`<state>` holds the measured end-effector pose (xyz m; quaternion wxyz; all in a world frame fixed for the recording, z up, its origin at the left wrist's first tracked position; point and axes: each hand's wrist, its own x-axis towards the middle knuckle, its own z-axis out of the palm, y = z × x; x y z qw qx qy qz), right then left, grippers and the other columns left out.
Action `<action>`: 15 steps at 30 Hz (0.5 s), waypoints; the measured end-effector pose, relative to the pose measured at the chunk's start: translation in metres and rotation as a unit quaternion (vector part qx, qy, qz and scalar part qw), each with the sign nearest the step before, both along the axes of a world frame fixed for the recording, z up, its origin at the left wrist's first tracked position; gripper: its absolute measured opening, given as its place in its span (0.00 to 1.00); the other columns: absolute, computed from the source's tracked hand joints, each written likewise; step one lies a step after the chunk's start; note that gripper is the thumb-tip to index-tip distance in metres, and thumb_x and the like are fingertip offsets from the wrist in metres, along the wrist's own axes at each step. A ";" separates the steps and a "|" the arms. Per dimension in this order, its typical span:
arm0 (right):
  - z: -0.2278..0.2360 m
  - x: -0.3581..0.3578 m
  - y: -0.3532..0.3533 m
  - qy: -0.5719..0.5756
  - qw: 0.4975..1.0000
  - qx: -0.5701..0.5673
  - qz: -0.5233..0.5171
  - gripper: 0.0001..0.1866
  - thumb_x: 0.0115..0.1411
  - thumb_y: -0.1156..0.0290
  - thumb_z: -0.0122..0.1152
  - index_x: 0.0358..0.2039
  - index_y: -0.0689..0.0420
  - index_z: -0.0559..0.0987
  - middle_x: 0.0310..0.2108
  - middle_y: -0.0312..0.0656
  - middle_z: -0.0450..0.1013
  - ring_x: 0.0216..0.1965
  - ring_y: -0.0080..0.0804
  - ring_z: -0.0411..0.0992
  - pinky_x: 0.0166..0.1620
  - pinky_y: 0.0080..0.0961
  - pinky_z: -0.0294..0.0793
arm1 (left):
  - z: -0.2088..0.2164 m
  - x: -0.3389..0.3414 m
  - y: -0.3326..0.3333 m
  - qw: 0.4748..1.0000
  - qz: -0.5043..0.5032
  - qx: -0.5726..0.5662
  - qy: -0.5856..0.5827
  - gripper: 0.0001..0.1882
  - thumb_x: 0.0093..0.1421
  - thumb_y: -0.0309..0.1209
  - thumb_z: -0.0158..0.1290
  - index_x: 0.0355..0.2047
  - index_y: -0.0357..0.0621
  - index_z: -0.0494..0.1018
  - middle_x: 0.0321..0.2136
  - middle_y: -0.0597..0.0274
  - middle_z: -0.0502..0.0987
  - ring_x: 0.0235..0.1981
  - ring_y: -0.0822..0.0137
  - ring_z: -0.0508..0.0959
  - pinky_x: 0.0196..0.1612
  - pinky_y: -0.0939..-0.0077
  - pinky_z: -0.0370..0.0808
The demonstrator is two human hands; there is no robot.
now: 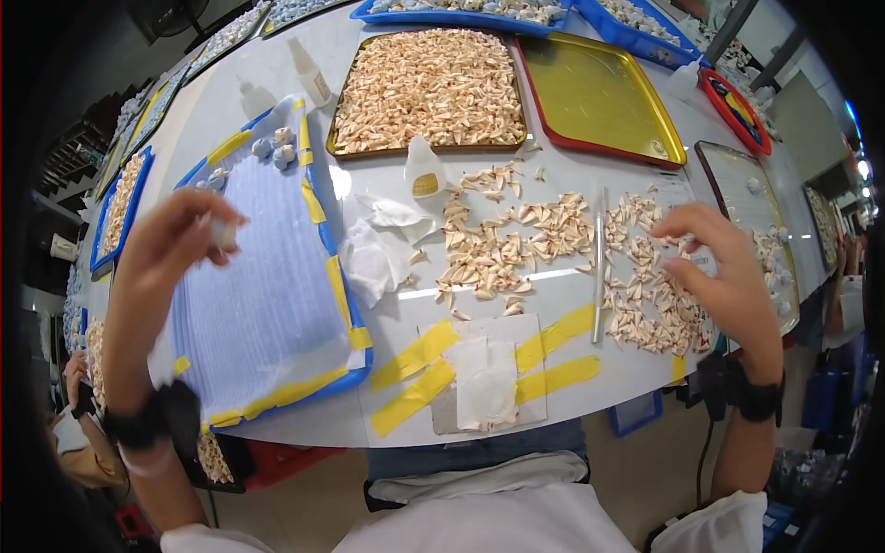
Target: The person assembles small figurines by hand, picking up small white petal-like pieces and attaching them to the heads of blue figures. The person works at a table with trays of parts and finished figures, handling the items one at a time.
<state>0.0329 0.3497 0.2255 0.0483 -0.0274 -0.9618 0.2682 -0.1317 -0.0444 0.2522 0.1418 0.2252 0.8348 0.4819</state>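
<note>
My left hand (180, 244) is raised over the left side of a blue tray (364, 369) lined with pale blue ribbed sheeting. Between its fingertips is a small white-and-bluish piece (223, 234), blurred, its exact kind unclear. Several similar blue-and-white pieces (263, 147) lie at the tray's far end. My right hand (714, 263) hovers above a loose spread of small cream pointed pieces (645, 304) with reddish tips; its thumb and index finger are apart, with nothing visible between them. A thin clear rod (600, 267) lies along the left edge of that spread.
A taped card with white paper (489, 382) lies at the near edge. Crumpled tissue (373, 249) and a squeeze bottle (424, 170) stand mid-table. Behind are a full tray of cream pieces (429, 88) and a yellow tray (599, 97). Other people's arms show at both sides.
</note>
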 end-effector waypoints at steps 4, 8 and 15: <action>-0.018 -0.030 -0.013 -0.038 0.999 -0.011 0.032 0.09 0.43 0.78 0.57 0.29 0.62 0.72 0.30 0.45 0.68 0.33 0.40 0.67 0.36 0.28 0.66 | 0.008 0.082 0.001 0.994 -0.084 0.030 0.065 0.12 0.49 0.26 0.58 0.34 0.37 0.71 0.31 0.59 0.73 0.31 0.71 0.72 0.35 0.80 0.68; -0.022 -0.039 -0.019 -0.034 0.999 0.034 0.016 0.08 0.41 0.79 0.58 0.24 0.63 0.71 0.22 0.46 0.67 0.27 0.42 0.67 0.33 0.30 0.66 | -0.008 0.126 -0.002 0.992 -0.044 0.073 -0.098 0.16 0.44 0.18 0.59 0.36 0.33 0.70 0.33 0.53 0.72 0.35 0.66 0.74 0.36 0.76 0.71; -0.021 -0.027 -0.019 -0.011 0.999 0.031 -0.020 0.06 0.41 0.79 0.57 0.22 0.64 0.70 0.20 0.46 0.67 0.22 0.37 0.68 0.28 0.27 0.66 | -0.038 0.150 0.012 0.967 -0.034 0.172 -0.187 0.14 0.47 0.12 0.53 0.36 0.30 0.70 0.38 0.49 0.71 0.39 0.63 0.73 0.42 0.75 0.71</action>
